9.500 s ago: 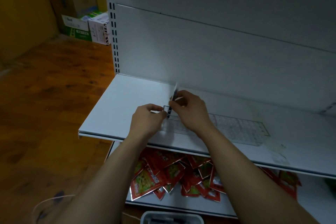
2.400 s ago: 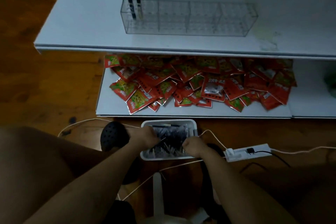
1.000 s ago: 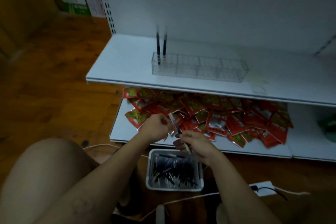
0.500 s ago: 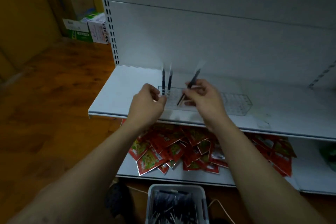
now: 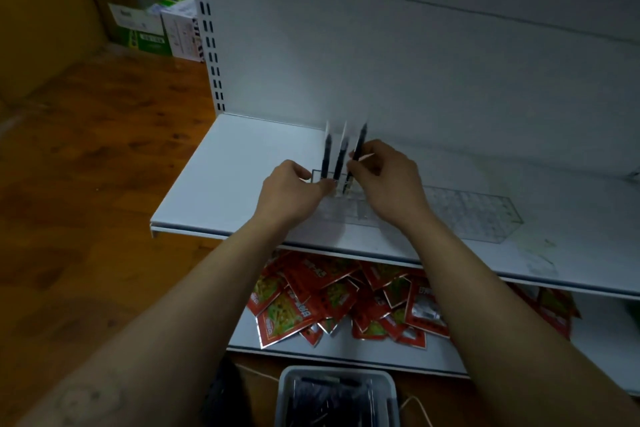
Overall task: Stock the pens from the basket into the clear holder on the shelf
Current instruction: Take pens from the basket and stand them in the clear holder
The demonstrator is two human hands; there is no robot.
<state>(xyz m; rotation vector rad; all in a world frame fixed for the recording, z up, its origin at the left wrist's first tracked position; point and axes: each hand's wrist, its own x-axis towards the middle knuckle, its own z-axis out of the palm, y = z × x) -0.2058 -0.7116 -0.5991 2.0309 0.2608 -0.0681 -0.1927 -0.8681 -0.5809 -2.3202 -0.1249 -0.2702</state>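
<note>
My left hand (image 5: 291, 191) is at the near left end of the clear holder (image 5: 478, 215), fingers curled, with thumb and forefinger pinching that end wall. My right hand (image 5: 388, 180) is just beside it, to its right, above the same end of the holder. Its thumb and forefinger are closed on a dark pen (image 5: 358, 152), and the other fingers are loosely bent. The pen stands almost upright, leaning a little to the right at the top. Its lower end is down among the holder's slots, though through the clear plastic I cannot tell whether it is seated in one.

Between my hands, two more pens (image 5: 326, 156) stand upright in the holder's left end, side by side and just left of the one I hold. The rest of the holder stretches away past my right hand along the white shelf (image 5: 221, 184).

Below my forearms, the lower shelf carries a heap of red snack packets (image 5: 311, 295). The basket (image 5: 337, 395) sits on the wooden floor under my wrists, nearest to me, full of dark pens. Cardboard boxes (image 5: 156, 28) stand far off beyond my left hand.
</note>
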